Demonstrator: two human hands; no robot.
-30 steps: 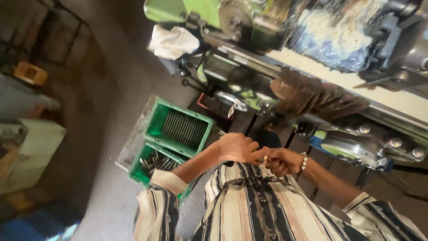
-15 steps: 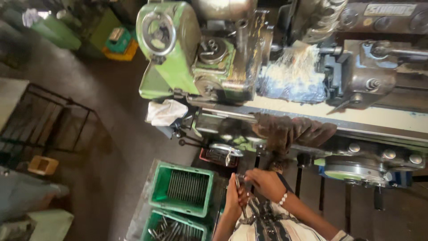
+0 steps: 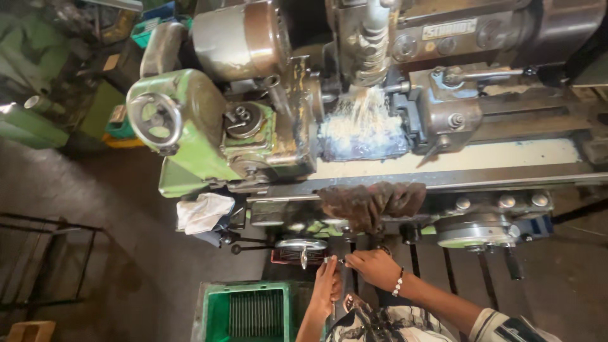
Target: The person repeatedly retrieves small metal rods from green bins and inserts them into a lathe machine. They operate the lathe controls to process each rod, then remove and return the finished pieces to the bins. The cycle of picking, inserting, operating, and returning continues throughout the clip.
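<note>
Grimy workshop floor surrounds the green lathe (image 3: pixel 209 133). Just below its handwheel (image 3: pixel 301 245), your left hand (image 3: pixel 327 285) and right hand (image 3: pixel 375 267) meet, pinching a small metal part (image 3: pixel 337 260); a green crate (image 3: pixel 250 313) sits below that wheel.

Pale green cast-metal machine housing (image 3: pixel 190 120), bright green slatted plastic crate (image 3: pixel 250 313), dark brown rag (image 3: pixel 370 204), white crumpled cloth (image 3: pixel 202 212), black-and-cream striped shirt sleeve (image 3: pixel 506 326).
</note>
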